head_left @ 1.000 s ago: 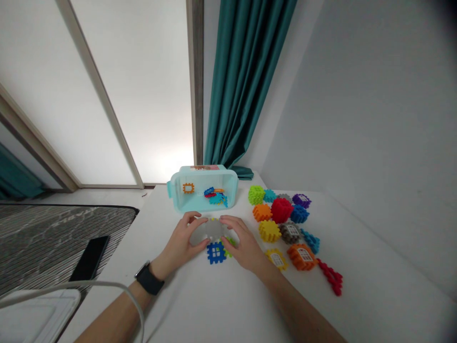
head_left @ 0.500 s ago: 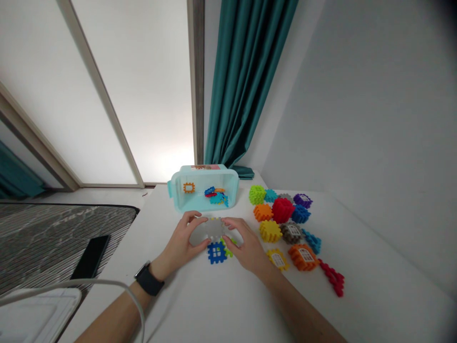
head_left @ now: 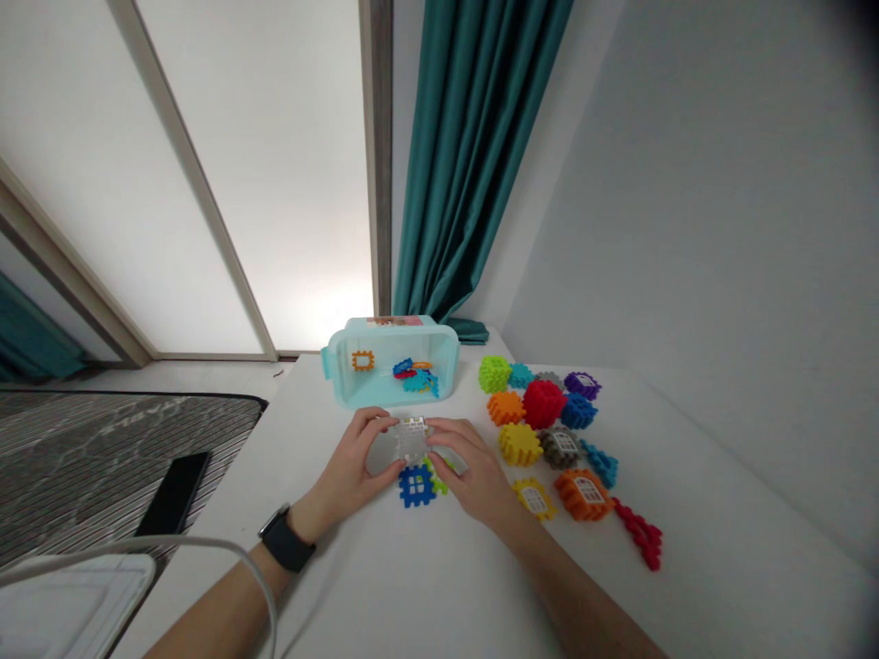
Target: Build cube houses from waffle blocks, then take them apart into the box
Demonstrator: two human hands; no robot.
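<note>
both hands (head_left: 353, 467) (head_left: 471, 467) pinch grey interlocking tiles (head_left: 405, 442) (blue tile (head_left: 416, 486) beneath).

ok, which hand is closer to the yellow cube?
Right. The right hand sits just left of the yellow cube, a small gap apart; the left hand is farther left, on the other side of the grey piece both hands grip.

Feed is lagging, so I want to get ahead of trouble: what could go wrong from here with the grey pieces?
1. The left hand and right hand grip the grey pieces only at their edges; they could slip and fall onto the blue piece below.
2. The right hand is close to the yellow block; a sideways move might knock it.
</note>
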